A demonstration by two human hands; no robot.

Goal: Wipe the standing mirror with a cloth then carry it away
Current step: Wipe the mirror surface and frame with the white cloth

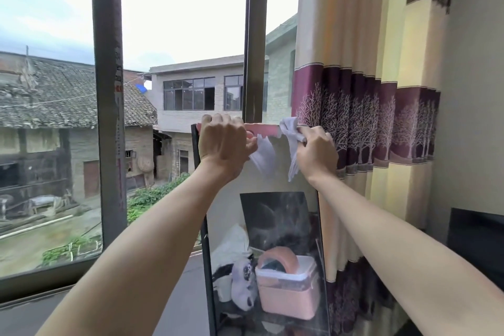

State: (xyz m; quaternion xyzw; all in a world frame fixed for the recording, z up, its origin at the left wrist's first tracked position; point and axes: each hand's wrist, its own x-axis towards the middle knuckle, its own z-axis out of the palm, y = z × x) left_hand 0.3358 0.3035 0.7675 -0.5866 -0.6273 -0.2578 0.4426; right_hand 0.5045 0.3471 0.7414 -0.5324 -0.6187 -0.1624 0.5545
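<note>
Two bare forearms, stretched up and forward from the bottom corners. Left hand [222, 142] clamped over the top edge of the standing mirror [268, 226], fingers [218, 118] curled over the rim and closed on it, thumb side toward the glass. Right hand [316, 148] at the mirror's upper right corner, fingers closed on a white cloth [290, 128], bunched against the pink top edge and trailing down over the glass. Blurred white streaks between the two hands, reflection or cloth, could not tell which.

Mirror upright, slightly tilted, dark-framed along its left side, set between the window [174, 63] and the curtain [362, 90], its right edge just beside the curtain folds. Base out of view below the picture. Reflected in the lower glass: a pink box with a white lid [289, 289], a round pink thing on top of it, a pale stuffed toy [244, 286] to its left, a dark panel above.

Curtain cream and yellow, banded in deep purple with pale tree shapes. Dark window frame posts to the left and behind the left hand. Outside, an old tiled roof [54, 95] on the left, a grey two-storey building [196, 93] in the middle, overcast sky above. Dark object [477, 232] at the far right edge, beyond the right forearm.
</note>
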